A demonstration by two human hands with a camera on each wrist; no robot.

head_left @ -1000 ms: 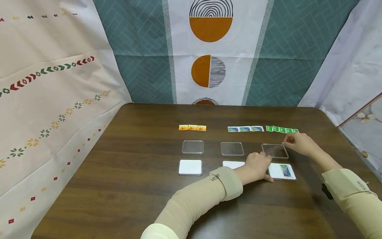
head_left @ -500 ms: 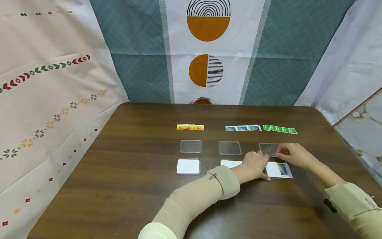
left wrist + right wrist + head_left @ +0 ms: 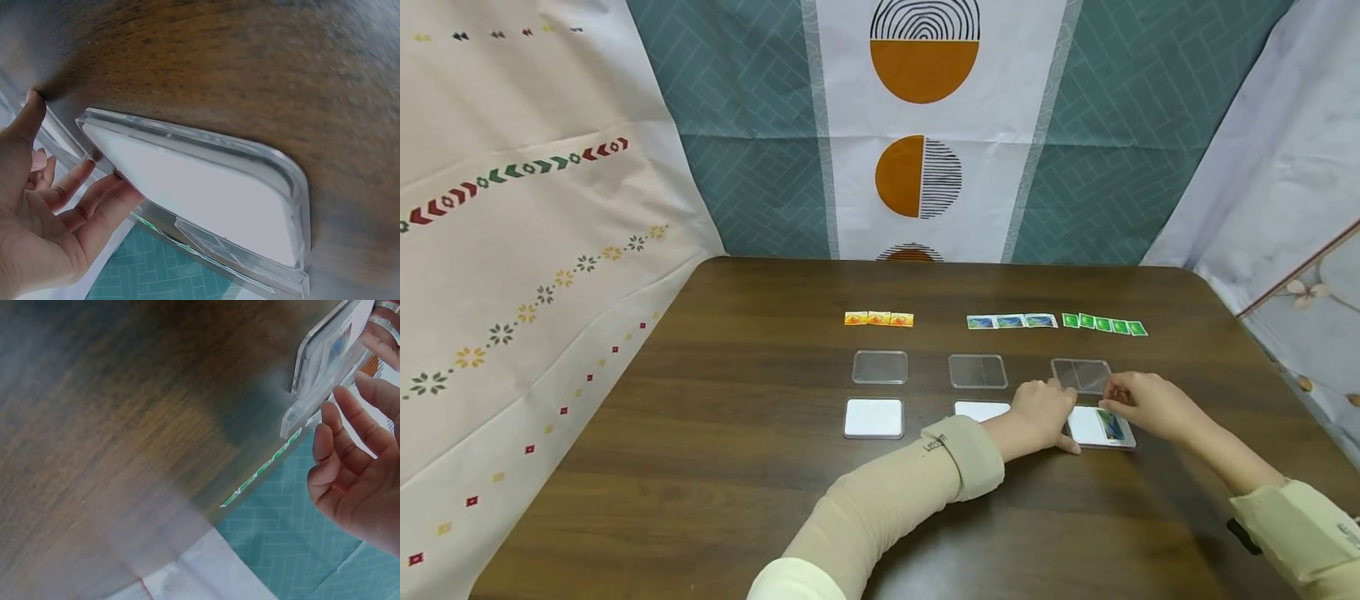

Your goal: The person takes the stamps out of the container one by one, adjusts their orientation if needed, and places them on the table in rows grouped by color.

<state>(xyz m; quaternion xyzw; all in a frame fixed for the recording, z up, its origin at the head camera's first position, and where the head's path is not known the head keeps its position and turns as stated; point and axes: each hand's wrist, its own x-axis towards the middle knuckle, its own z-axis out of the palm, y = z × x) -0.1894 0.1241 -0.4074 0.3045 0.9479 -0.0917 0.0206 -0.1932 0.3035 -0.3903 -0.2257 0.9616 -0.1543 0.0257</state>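
My left hand point(image 3: 1041, 412) rests at the left end of the right white-based clear case point(image 3: 1086, 427), its thumb and forefinger on either side of that end. In the left wrist view its fingers look fairly straight, beside the middle white case point(image 3: 194, 187). My right hand point(image 3: 1153, 404) hovers over the right end of the right case, by a blue-green landscape sticker point(image 3: 1110, 426). Its thumb and forefinger are close together in the head view. Whether something small is between them cannot be made out, and the right wrist view point(image 3: 359, 456) of that hand shows nothing there.
Clear lids point(image 3: 880, 367), point(image 3: 977, 372), point(image 3: 1081, 375) lie behind the cases. Orange stickers point(image 3: 878, 318), blue landscape stickers point(image 3: 1011, 321) and green stickers point(image 3: 1103, 324) form rows at the back. Another white case point(image 3: 873, 418) lies left. The brown table point(image 3: 737, 467) ends before a curtain.
My right hand has moved from near the green stickers, over the right clear lid, toward me to the right end of the right case. My left hand has stayed at that case.
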